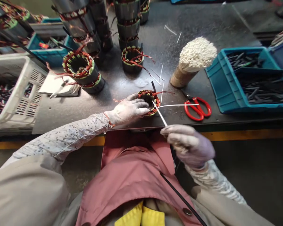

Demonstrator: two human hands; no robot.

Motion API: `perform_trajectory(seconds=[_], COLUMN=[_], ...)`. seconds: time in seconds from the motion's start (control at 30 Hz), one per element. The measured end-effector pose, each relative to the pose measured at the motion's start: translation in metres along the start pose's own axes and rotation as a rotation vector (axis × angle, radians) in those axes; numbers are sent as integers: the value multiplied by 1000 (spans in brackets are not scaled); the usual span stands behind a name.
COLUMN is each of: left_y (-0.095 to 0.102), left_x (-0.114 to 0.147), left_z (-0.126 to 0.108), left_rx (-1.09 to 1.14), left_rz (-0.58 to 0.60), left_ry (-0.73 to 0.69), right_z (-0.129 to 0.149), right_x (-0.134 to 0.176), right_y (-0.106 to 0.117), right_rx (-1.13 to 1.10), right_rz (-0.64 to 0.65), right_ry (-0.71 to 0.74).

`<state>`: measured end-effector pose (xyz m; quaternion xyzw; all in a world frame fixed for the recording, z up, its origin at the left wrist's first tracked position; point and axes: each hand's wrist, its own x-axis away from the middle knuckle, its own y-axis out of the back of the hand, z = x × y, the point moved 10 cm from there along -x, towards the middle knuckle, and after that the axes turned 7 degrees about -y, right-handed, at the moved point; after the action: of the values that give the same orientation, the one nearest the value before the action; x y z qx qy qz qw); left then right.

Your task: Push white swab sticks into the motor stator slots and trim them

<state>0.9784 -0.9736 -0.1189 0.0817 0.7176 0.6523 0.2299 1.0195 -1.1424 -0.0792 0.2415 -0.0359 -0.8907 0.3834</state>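
A wound motor stator with red and yellow-green windings sits near the table's front edge. My left hand, in a white glove, grips its left side, with the fingers over the rim. My right hand, also gloved, is closed around a thin white cord. That cord slants up and left, its far end at the stator's windings. A second white strand runs right from the stator across the red-handled scissors. The fingertips of my right hand are partly blurred.
A wrapped bundle of white cords stands beside a blue bin of black pieces. More stators stand at the back left, some stacked. At far left are a white basket and papers. Loose white strands lie behind.
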Motion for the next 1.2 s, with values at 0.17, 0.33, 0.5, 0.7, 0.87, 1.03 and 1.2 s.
perform_trajectory(seconds=[0.17,0.33,0.5,0.7,0.87,1.03,1.2], left_y=[0,-1,-2,8,7,10,13], left_x=[-10,-15,-11,9,7,6,3], left_z=[0,5,11,21,10,8,2], left_rx=[28,56,171,321,323,275,235], left_rz=[-16,-26,-63,-373,-477,-533,-501], left_ry=[24,74,156,401,251,163,127], right_z=[-18,-37,-59,-73,-48,-32,-42], right_x=[53,66,40,-8,-1,-11,-27], right_y=[-33,-35,-47,-58,-47,-46,-51], right_rx=[-73,-79,-151,-50,43,224,323], right_rz=[3,12,-31,-225,-288,-246,-219], right_ry=[-19,-67,-116,-15,4,-20,-74])
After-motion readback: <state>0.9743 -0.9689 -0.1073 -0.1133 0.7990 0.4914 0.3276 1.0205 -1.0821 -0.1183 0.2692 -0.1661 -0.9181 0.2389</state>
